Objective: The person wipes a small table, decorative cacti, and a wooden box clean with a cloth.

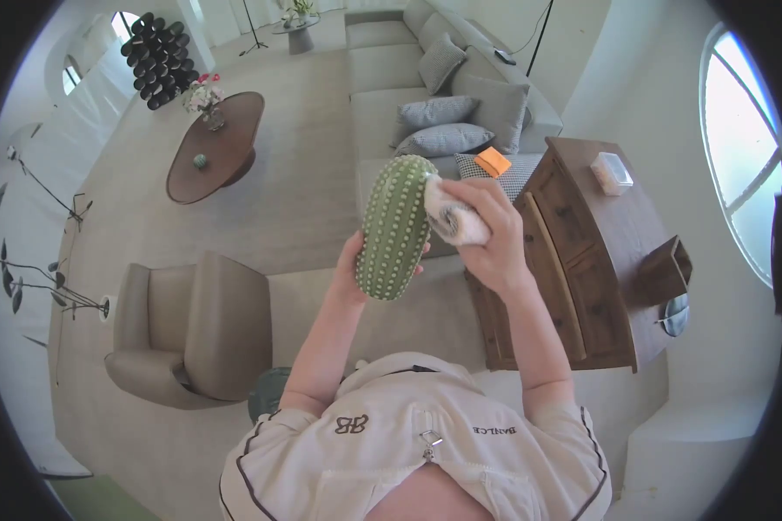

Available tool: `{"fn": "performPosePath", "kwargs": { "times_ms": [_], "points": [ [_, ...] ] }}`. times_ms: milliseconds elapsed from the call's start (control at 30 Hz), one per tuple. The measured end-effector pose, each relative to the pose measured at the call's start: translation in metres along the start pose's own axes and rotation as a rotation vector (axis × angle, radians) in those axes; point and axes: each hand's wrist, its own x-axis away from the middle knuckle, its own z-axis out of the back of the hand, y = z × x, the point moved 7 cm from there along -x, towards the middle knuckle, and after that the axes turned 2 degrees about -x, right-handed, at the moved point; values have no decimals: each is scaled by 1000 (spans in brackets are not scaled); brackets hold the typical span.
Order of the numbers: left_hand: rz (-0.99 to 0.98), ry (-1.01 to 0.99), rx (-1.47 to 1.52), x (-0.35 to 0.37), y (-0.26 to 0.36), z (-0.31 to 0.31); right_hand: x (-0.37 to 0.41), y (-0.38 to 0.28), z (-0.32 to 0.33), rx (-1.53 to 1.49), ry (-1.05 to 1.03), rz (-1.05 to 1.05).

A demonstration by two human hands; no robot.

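A green cactus ornament [394,230], ribbed and dotted with rows of pale bumps, is held up in front of my chest, tilted slightly to the right. My left hand [349,271] is wrapped around its lower part, with some fingers hidden behind it. In my right hand [497,233] is a bunched white cloth [453,219] with a grey patch. The cloth touches the upper right side of the cactus, and my fingers are closed over it.
Right of me stands a wooden chest of drawers [573,252] bearing a clear box [611,174] and a brown vase-like container [665,271]. Ahead is a grey sofa [382,68] with cushions and an orange item [493,162]. An armchair [226,330] and an oval table [235,113] are leftward.
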Motion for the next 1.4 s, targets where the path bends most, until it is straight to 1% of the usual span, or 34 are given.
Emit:
{"fn": "performPosePath", "kwargs": {
  "times_ms": [100,200,300,400,467,500,600,700,800,900,1000,1100,1200,1300,1367,1400],
  "points": [
    [19,-11,-34,-1,1,-10,-2,0,-4,56,-3,20],
    [-85,46,-73,0,13,-1,11,-4,-19,105,-72,43],
    [-210,84,-113,0,21,5,30,-12,-37,118,-130,117],
    [-157,33,-46,-6,19,-11,47,-20,-50,91,-119,150],
    [-176,170,-63,-7,17,-6,55,-19,-52,8,-44,124],
    [-178,203,-68,-7,17,-5,57,-18,-53,-11,-23,117],
    [-169,190,-53,-7,15,-7,57,-20,-48,-41,61,162],
    [-198,136,-167,-8,19,-10,55,-19,-43,9,71,163],
    [-189,158,-317,-9,21,-13,53,-22,-38,78,107,187],
    [-153,135,-296,-8,18,-11,51,-29,-39,144,87,191],
    [-61,24,-277,-8,7,-12,54,-33,-48,215,10,178],
    [-27,8,-265,-6,1,-12,55,-33,-50,218,-27,161],
    [8,108,-242,-3,2,-12,57,-37,-52,270,-121,261],
    [-4,157,-183,-1,2,7,40,-31,-34,142,-109,222],
    [-39,113,-295,1,8,6,18,-22,-10,153,45,188],
    [-45,102,-323,2,8,4,10,-18,-1,156,85,177]
  ]
}}
